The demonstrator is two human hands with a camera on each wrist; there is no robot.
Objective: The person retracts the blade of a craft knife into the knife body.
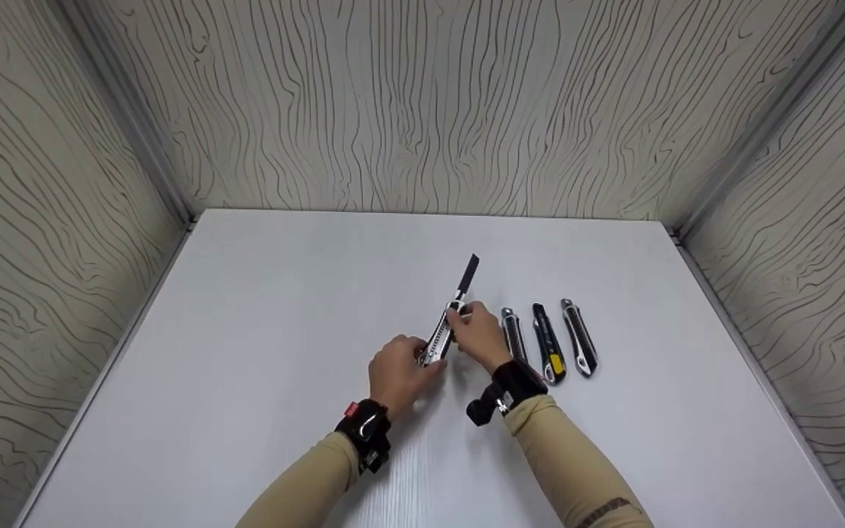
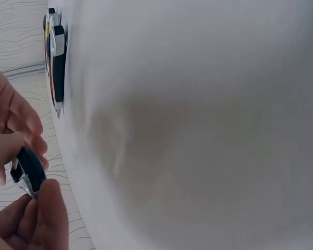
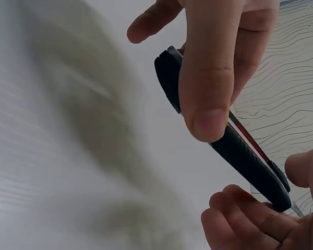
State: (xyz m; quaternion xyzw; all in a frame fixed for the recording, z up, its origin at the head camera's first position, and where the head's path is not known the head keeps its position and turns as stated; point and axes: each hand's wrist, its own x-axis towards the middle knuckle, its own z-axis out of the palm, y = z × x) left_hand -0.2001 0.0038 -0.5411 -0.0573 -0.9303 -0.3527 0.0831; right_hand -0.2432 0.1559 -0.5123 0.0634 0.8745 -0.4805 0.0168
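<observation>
A utility knife with a silver and black body is held up at a slant over the table, its long dark blade pointing away. My left hand grips the rear end between thumb and fingers. Near the blade end, my right hand pinches the body. From the right wrist view, a thumb lies across the knife's dark side, and a red strip runs along one edge. In the left wrist view, only the knife's black end shows between the fingers.
Three more utility knives lie side by side to the right: a silver and black one partly behind my right wrist, a black one with a yellow part, and another silver and black one. Wood-patterned walls enclose the white table.
</observation>
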